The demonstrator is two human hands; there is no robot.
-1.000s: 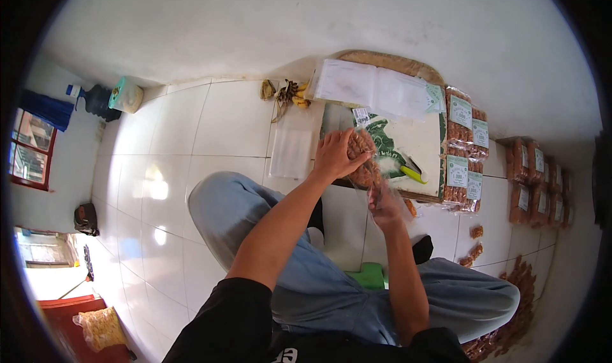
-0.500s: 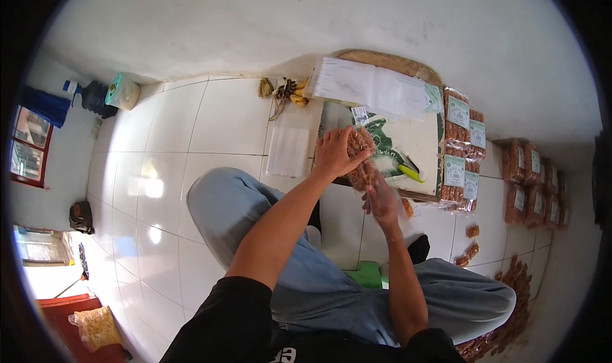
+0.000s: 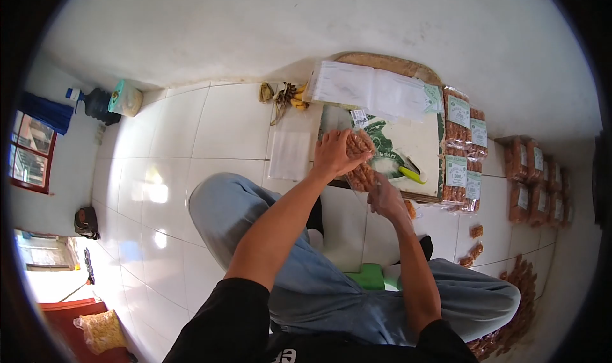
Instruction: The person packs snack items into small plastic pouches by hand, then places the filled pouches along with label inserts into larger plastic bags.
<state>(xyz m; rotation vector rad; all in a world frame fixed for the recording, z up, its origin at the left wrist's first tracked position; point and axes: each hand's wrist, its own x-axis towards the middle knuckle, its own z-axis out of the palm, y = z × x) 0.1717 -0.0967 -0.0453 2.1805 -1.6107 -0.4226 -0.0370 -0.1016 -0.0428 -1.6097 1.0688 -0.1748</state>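
A clear plastic bag of brown snack pieces [image 3: 362, 175] is held between my two hands above the near edge of a low table [image 3: 419, 162]. My left hand [image 3: 333, 154] grips the bag's upper part, with its thumb across the front. At the bag's lower end, my right hand [image 3: 386, 201] is closed on the plastic; its fingertips are partly hidden. A yellow-green cutter knife [image 3: 413, 174] lies on the tabletop to the right of the bag.
Labelled snack packs [image 3: 456, 170] stand along the table's right side, with more packs [image 3: 534, 159] by the wall. White sheets [image 3: 373, 86] cover the table's back. Bananas [image 3: 298, 98] and clear plastic sleeves [image 3: 288, 154] lie left. Loose brown pieces [image 3: 519, 286] are heaped at lower right.
My right hand has turned and shifted slightly right and down at the bag's lower end, with its fingers more curled. My left hand keeps its grip.
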